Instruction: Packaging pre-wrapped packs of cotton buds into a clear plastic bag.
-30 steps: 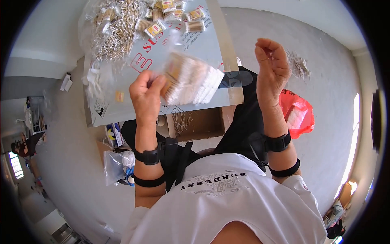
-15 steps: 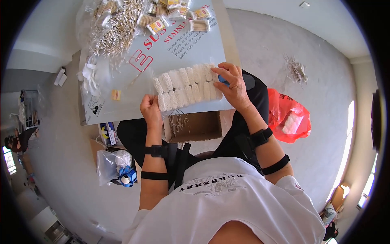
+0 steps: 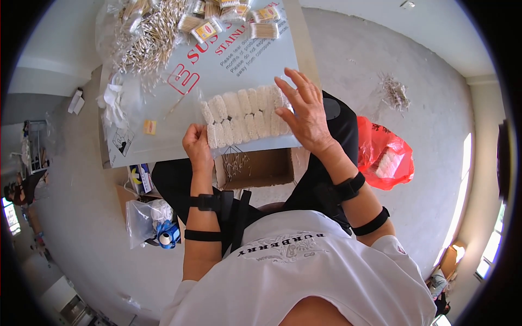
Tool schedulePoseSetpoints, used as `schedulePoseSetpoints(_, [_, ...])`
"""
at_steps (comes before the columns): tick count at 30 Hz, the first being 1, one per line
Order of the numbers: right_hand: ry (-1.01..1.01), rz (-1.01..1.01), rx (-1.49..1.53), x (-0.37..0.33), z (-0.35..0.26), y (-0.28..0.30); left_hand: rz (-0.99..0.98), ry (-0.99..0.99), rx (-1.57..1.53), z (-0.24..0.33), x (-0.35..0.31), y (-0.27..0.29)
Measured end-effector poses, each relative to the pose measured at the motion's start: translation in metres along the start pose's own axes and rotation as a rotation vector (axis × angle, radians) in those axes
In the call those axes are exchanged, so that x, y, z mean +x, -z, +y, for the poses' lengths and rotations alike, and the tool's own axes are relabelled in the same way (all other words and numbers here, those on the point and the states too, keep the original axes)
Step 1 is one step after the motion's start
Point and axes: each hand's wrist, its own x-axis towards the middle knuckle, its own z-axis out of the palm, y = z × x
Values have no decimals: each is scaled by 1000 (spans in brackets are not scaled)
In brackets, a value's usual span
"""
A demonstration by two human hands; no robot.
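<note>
A clear bag (image 3: 244,117) lies across the front of the table, packed with two rows of cotton swab bundles whose white tips face up. My left hand (image 3: 197,146) pinches its near left corner, fingers closed on the plastic. At the bag's right end is my right hand (image 3: 307,111), open with fingers spread. Its fingertips are at or just above that end; whether they touch it I cannot tell. A single swab (image 3: 176,103) and a small yellow card (image 3: 150,127) lie left of the bag.
Loose swabs (image 3: 152,43) heap at the table's far left, beside several small swab packs (image 3: 265,30). Crumpled white gloves or cloth (image 3: 113,106) lie at the left edge. Below the near edge stands a cardboard box (image 3: 266,168). A red bag (image 3: 375,155) sits on the floor at right.
My right hand has let go of the bag's right end and spread its fingers, lifting a little. My left hand keeps its pinch. The view has shifted slightly.
</note>
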Motion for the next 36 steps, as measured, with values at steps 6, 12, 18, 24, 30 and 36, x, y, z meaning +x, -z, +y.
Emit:
schedulePoseSetpoints(6, [185, -278, -208, -1, -45, -17, -43, -51, 150, 6, -1, 3])
schedulePoseSetpoints(12, [185, -386, -105, -1, -38, -32, -98, -69, 434, 18, -2, -2])
schedulePoseSetpoints(18, [267, -281, -134, 19, -68, -63, -187, -226, 436, 21, -4, -11])
schedulePoseSetpoints(24, [187, -368, -163, 20, -67, -79, -130, -121, 329, 1, 1, -7])
schedulePoseSetpoints(30, [252, -394, -153, 18, -67, -68, -139, -2, 102, -6, 0, -7])
schedulePoseSetpoints(36, [31, -151, -232, 6, -29, -27, -114, 25, -1, 1, -2, -13])
